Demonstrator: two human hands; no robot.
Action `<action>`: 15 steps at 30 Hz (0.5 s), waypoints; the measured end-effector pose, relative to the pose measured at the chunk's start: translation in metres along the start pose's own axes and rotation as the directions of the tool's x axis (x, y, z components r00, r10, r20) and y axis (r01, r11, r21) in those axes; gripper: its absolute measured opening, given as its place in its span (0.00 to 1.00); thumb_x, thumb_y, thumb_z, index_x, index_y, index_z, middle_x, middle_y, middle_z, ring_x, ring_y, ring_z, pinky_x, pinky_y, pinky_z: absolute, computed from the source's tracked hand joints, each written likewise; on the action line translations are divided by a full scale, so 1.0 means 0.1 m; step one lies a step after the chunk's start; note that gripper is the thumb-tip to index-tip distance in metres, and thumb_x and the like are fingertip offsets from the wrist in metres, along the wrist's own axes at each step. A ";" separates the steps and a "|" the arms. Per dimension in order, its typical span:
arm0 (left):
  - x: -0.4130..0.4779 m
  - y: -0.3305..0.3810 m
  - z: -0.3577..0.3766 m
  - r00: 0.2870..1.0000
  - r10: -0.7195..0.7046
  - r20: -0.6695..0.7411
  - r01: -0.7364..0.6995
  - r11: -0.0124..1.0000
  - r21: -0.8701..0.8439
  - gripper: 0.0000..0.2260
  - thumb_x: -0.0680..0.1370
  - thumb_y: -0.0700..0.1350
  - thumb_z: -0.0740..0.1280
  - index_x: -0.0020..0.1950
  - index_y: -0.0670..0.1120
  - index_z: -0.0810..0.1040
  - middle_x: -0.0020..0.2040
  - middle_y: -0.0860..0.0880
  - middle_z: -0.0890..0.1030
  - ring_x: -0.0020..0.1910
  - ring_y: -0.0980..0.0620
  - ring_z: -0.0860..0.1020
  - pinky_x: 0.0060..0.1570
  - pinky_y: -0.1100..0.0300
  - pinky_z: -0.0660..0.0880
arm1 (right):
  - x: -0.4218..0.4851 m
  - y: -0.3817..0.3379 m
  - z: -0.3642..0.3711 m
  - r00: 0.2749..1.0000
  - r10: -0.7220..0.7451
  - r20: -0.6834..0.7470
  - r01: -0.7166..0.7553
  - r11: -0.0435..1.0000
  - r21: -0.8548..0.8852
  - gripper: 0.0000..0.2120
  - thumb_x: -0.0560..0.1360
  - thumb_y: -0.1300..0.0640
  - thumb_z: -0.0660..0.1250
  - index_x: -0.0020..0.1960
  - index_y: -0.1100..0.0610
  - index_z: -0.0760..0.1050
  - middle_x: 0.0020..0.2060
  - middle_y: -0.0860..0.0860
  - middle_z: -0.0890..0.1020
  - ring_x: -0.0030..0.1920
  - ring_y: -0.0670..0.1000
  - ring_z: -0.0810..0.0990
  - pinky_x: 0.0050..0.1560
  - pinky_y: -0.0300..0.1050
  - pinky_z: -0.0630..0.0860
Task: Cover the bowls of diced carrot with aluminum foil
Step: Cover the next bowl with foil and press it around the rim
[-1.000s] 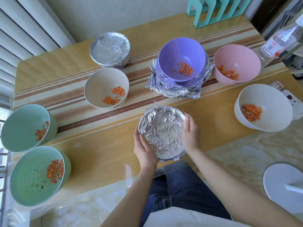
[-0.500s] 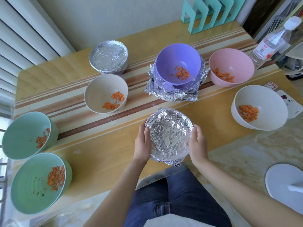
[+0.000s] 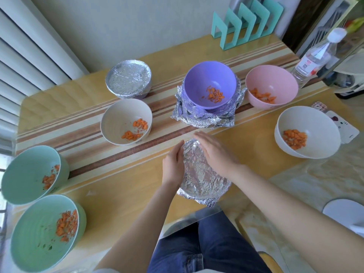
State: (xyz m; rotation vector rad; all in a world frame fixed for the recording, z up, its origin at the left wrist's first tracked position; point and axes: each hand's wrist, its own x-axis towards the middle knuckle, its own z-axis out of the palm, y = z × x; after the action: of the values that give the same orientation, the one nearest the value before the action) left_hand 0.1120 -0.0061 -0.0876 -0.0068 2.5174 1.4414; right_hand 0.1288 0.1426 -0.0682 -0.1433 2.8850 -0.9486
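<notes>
Foil-covered bowl (image 3: pixel 203 175): I see it on the near side of the purple bowl (image 3: pixel 204 77), apart from it.
Left hand (image 3: pixel 173 166): straight fingers flat against its left side.
Right hand (image 3: pixel 215 153): straight fingers on its far-right rim, blurred.
Purple bowl: uncovered, sitting on crumpled foil (image 3: pixel 204 120).

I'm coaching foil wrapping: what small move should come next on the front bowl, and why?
Probably tuck down the near foil flap: it juts out loose from the foil-covered bowl, while the left hand and right hand lie farther up it.
</notes>
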 end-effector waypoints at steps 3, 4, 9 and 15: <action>0.03 0.00 0.01 0.999 -0.027 -0.037 0.027 1.000 0.010 0.13 0.81 0.42 0.59 0.63 0.47 0.77 0.58 0.50 0.80 0.58 0.52 0.76 0.51 0.65 0.68 | 0.16 0.06 0.00 0.994 0.040 0.102 -0.037 0.999 -0.032 0.25 0.79 0.70 0.55 0.74 0.55 0.62 0.71 0.50 0.67 0.71 0.49 0.64 0.71 0.39 0.57; 0.02 0.00 0.02 0.998 -0.030 -0.054 0.030 1.000 0.008 0.12 0.81 0.42 0.59 0.62 0.47 0.78 0.56 0.52 0.81 0.56 0.53 0.77 0.51 0.64 0.69 | 0.20 0.08 0.00 0.993 0.051 0.106 -0.049 0.999 -0.024 0.24 0.79 0.70 0.55 0.73 0.56 0.64 0.70 0.51 0.69 0.70 0.50 0.67 0.71 0.41 0.61; -0.03 0.00 0.06 0.989 -0.029 -0.142 0.034 0.999 0.027 0.11 0.80 0.41 0.60 0.56 0.48 0.80 0.44 0.54 0.82 0.43 0.54 0.78 0.42 0.65 0.68 | 0.32 0.11 -0.07 0.986 0.092 0.139 -0.091 0.996 -0.012 0.18 0.80 0.66 0.56 0.67 0.56 0.72 0.62 0.54 0.78 0.60 0.54 0.77 0.58 0.44 0.72; -0.03 0.02 0.09 0.982 -0.020 -0.186 0.034 0.997 0.075 0.09 0.80 0.40 0.61 0.54 0.46 0.80 0.40 0.53 0.82 0.36 0.60 0.73 0.37 0.75 0.66 | 0.37 0.12 -0.15 0.976 0.074 0.203 -0.063 0.996 -0.058 0.17 0.80 0.65 0.57 0.67 0.57 0.72 0.58 0.55 0.80 0.57 0.54 0.78 0.51 0.39 0.71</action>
State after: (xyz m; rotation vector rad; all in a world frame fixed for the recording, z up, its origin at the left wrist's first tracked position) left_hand 0.1166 0.0021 -0.0896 -0.1687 2.7085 1.3904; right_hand 0.0892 0.1560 -0.0659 -0.1360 2.7067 -0.7972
